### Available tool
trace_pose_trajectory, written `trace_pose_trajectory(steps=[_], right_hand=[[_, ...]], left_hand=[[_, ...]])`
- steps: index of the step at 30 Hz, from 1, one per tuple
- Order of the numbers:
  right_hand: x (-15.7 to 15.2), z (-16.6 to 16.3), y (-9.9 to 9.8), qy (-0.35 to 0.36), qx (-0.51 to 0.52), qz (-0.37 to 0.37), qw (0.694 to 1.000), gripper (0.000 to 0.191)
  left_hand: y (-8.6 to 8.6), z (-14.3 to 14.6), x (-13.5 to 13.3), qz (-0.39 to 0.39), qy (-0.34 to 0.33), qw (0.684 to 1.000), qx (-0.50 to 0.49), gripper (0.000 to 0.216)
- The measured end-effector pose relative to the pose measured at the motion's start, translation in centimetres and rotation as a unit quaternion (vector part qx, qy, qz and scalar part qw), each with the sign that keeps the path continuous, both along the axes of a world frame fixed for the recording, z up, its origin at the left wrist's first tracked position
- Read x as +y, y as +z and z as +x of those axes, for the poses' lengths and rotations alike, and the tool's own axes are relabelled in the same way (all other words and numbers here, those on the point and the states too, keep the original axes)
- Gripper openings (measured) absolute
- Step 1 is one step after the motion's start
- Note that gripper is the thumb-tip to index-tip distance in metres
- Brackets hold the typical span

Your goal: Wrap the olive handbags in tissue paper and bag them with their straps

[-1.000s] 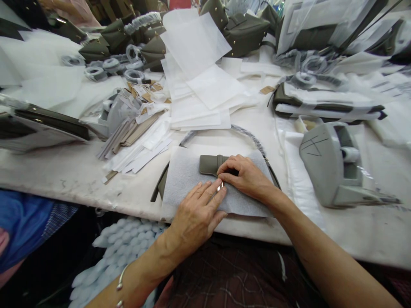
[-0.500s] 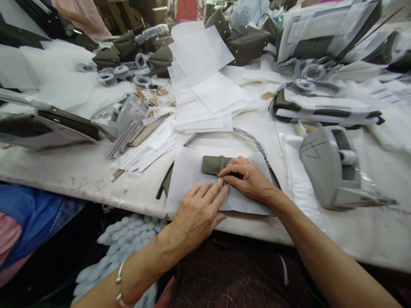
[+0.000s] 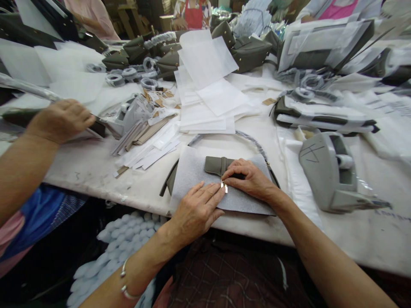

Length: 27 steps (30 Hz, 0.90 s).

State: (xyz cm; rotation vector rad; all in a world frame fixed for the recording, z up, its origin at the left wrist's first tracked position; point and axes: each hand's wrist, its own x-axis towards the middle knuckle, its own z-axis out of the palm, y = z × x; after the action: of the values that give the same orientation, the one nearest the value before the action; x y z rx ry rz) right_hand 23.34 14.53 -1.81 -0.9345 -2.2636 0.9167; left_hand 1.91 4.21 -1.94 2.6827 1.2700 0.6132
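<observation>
A handbag (image 3: 170, 179) lies on the table before me, mostly hidden under a light grey sheet (image 3: 189, 169). Its plastic-wrapped handle (image 3: 253, 140) arches out at the far side. On the sheet rests an olive leather tab (image 3: 213, 165) with a band around it, and two small shiny metal pieces (image 3: 224, 186) show below the band. My right hand (image 3: 250, 177) pinches the tab's lower edge just above the metal; its fingertips partly hide the spot. Flat on the sheet, my left hand (image 3: 197, 207) has its fingers stretched out, the tips touching the metal pieces.
A grey tape dispenser (image 3: 321, 167) stands right. Behind are white paper sheets (image 3: 208, 64), a wrapped bag (image 3: 327, 113) and more olive bags (image 3: 250, 51). Paper strips (image 3: 157, 145) and tags lie left. A co-worker's hand (image 3: 61, 119) reaches over another bag at far left.
The metal pieces now show between my hands; before, my left fingers mostly covered them. A co-worker's arm has come in at the left. The view has shifted slightly.
</observation>
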Motion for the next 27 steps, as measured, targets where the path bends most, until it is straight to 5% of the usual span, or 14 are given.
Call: trace_pose_trajectory(steps=[9, 18, 27], right_hand=[[0.1, -0.1, 0.0, -0.020, 0.002, -0.010, 1.000, 0.005], [0.3, -0.2, -0.6, -0.041, -0.022, -0.006, 0.999, 0.008], [0.3, -0.4, -0.3, -0.037, -0.058, -0.009, 0.998, 0.018]], left_hand=[[0.5, 0.7, -0.2, 0.053, -0.002, 0.998, 0.024, 0.035], [0.7, 0.5, -0.6, -0.037, 0.063, 0.993, -0.089, 0.040], [2.3, 0.7, -0.1, -0.053, 0.025, 0.997, 0.053, 0.027]])
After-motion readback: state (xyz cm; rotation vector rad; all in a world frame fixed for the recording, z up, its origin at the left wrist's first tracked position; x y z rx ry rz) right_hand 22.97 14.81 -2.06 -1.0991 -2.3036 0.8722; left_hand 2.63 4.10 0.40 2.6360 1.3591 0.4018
